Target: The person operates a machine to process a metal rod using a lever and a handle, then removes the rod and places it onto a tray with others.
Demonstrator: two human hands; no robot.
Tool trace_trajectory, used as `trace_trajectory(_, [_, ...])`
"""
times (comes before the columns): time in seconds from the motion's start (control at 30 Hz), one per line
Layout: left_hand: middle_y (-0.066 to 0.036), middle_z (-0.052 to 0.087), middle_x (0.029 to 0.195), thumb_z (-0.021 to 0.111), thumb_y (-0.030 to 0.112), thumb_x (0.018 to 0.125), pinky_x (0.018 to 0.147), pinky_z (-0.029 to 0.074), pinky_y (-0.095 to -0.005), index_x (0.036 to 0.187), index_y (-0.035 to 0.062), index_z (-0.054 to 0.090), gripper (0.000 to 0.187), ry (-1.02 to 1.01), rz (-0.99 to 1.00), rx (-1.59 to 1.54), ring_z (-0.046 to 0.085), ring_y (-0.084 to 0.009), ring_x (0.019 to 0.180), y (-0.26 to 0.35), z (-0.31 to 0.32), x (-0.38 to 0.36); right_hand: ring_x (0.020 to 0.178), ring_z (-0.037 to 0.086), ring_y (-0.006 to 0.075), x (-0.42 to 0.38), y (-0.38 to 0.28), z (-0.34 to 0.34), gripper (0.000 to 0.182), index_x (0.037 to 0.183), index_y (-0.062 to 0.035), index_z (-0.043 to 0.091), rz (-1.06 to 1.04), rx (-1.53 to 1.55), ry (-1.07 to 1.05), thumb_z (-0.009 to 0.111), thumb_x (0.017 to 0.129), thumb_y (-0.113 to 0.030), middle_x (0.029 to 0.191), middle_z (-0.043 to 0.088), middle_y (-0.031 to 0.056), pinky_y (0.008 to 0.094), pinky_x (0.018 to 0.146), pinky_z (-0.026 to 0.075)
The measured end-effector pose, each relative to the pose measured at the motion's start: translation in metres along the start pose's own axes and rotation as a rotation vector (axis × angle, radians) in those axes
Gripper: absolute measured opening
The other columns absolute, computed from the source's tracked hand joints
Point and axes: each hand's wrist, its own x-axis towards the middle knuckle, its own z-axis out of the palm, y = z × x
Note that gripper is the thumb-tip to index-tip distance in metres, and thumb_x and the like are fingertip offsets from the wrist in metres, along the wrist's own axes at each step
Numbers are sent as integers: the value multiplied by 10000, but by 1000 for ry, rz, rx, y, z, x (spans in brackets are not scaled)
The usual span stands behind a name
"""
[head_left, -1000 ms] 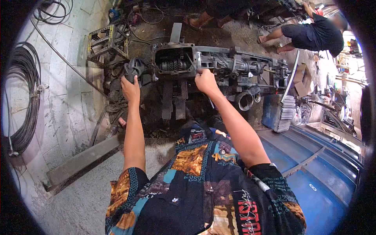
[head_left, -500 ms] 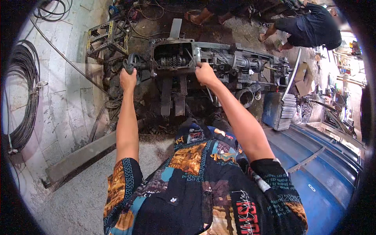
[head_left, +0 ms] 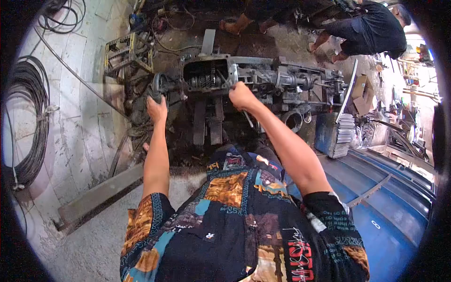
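Observation:
An opened gearbox housing (head_left: 229, 63), dark with grease, lies in front of me with toothed gears (head_left: 205, 81) showing inside. At its left end, a round dark flange (head_left: 159, 83) sits on the shaft. My left hand (head_left: 157, 110) is closed at the flange's lower rim, thumb on the right side. My right hand (head_left: 241, 96) is closed around a thin metal bar (head_left: 249, 120) at the housing's near right edge. The bar's upper end slants toward the gear opening; its tip is hard to make out. Rightward from the housing runs a long greasy shaft assembly (head_left: 291, 81).
A metal frame stand (head_left: 118, 55) is at the back left, near a coiled black cable (head_left: 35, 115). A long beam (head_left: 101, 195) lies at lower left. Blue metal panels (head_left: 376, 207) are at right. A co-worker (head_left: 376, 30) bends at the upper right; another person's legs (head_left: 239, 23) are behind the gearbox.
My left hand has shifted slightly down, and the flange looks turned. My right hand has moved a little down and left with the bar. The co-worker has barely moved.

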Motion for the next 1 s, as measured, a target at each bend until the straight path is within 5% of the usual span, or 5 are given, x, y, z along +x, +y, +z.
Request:
trace_trajectory(0.1, [-266, 413, 1429, 614, 438, 910, 1061, 400, -475, 1416, -86, 343, 778, -86, -12, 4, 449, -404, 1284, 4, -10, -1, 852, 683, 420, -3, 17, -6, 347, 1055, 98, 634, 11, 152, -47, 513, 833, -140, 900, 656, 331, 434, 764, 543])
trace_trajectory(0.23, [-230, 394, 1459, 595, 437, 927, 1064, 409, -470, 1456, -51, 289, 782, -193, -46, 97, 430, -379, 1310, 17, -26, 3, 439, 377, 108, -28, 10, -15, 349, 1297, -25, 516, 161, 576, -164, 449, 970, -129, 606, 398, -6, 291, 373, 314])
trace_trajectory(0.33, [-225, 440, 1414, 606, 456, 917, 1021, 438, -473, 1418, -50, 344, 759, -132, -63, 95, 454, -383, 1280, 15, -17, 3, 447, 293, 92, -39, -10, -6, 69, 986, -70, 473, 304, 870, -292, 432, 967, -121, 622, 340, -24, 262, 382, 217])
trace_trajectory(0.6, [-232, 538, 1205, 631, 464, 901, 948, 469, -480, 1285, -71, 440, 686, 244, 228, 105, 532, -405, 1135, 29, -33, -7, 439, 253, 80, -14, -2, 12, 189, 1041, -12, 488, 531, 1372, -380, 351, 952, -108, 569, 302, -44, 240, 351, 199])
trace_trajectory(1.0, [-207, 604, 1222, 616, 496, 887, 949, 461, -528, 1230, -23, 536, 628, -234, -2, 244, 582, -381, 1121, 60, -48, 46, 435, 277, 108, -5, -11, 56, 102, 902, -38, 463, 490, 1761, -341, 367, 883, -69, 562, 326, -11, 268, 395, 243])
